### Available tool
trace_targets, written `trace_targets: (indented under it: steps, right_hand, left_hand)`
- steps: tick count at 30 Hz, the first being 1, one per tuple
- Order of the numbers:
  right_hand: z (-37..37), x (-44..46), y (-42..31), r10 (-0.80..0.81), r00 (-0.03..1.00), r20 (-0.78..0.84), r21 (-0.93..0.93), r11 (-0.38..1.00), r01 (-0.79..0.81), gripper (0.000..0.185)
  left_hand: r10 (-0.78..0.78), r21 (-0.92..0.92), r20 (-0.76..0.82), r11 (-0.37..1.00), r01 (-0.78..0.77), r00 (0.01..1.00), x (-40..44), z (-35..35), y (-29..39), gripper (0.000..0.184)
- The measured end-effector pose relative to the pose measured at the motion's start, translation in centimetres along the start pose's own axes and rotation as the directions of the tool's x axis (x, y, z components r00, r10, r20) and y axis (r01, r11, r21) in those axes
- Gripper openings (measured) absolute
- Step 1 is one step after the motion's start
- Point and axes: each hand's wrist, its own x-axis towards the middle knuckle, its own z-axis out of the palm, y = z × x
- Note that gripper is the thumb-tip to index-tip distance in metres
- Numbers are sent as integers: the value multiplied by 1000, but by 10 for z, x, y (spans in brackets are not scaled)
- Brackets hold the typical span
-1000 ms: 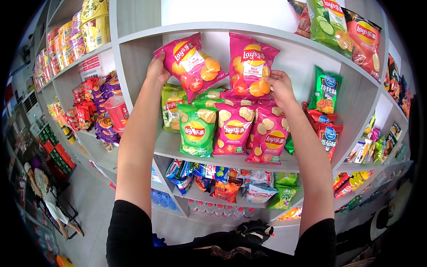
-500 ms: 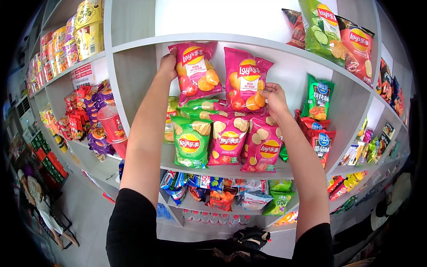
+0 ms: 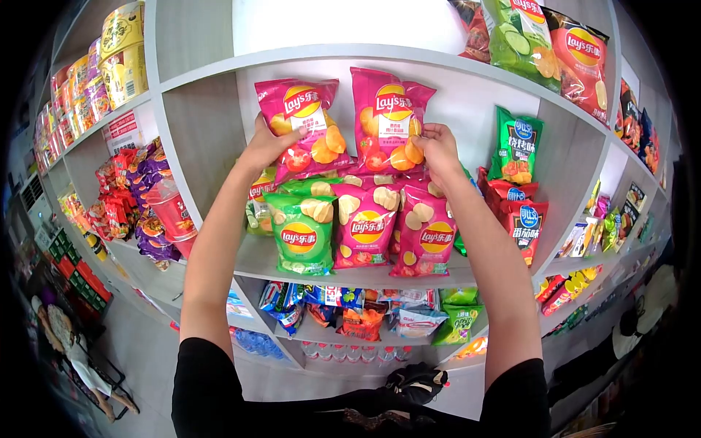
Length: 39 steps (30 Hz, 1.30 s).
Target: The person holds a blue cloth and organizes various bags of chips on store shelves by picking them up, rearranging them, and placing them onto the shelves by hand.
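Observation:
Two upright magenta chip bags stand side by side above the other bags in the middle compartment. My left hand (image 3: 270,146) grips the left magenta bag (image 3: 303,117) at its left edge, the thumb lying across its front. The right magenta bag (image 3: 388,109) is pinched at its lower right edge by my right hand (image 3: 439,150). Just below them, at the front of the shelf, are a green chip bag (image 3: 301,235), a pink chip bag (image 3: 365,232) and another pink bag (image 3: 427,237). A yellow-green bag (image 3: 260,208) is partly hidden behind the green one.
Green and red bags (image 3: 517,146) stand at the compartment's right. The shelf edge above (image 3: 350,51) carries more bags at its right. Small snack packs (image 3: 361,323) fill the shelf below. Noodle cups (image 3: 124,73) are at left. A person (image 3: 73,343) sits at far left.
My left hand has slid lower on its bag, its thumb now over the front. Both magenta bags have come down close onto the bags below. The view has shifted a little.

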Motion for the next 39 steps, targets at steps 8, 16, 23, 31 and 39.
trace_targets:
  steps: [8,16,23,31,39]
  right_hand:
    - [9,11,3,-53,999,-2,-3,999,53,45]
    - [19,12,16,-78,996,-44,-167,983,70,45]
    - [14,12,19,-95,995,-8,-345,935,86,46]
    - [3,-2,5,-58,998,-39,-325,945,42,53]
    - [-40,-51,-23,-523,852,4,-494,740,456,34]
  left_hand:
    - [150,-241,87,962,-126,985,8,-6,2,68]
    - [14,-360,250,930,79,968,16,-16,-25,57]
    - [11,-235,224,971,43,974,22,-31,-55,58]
    - [3,-234,131,972,28,991,15,-32,-55,59]
    - [364,8,-501,909,-416,786,-5,-71,-53,32]
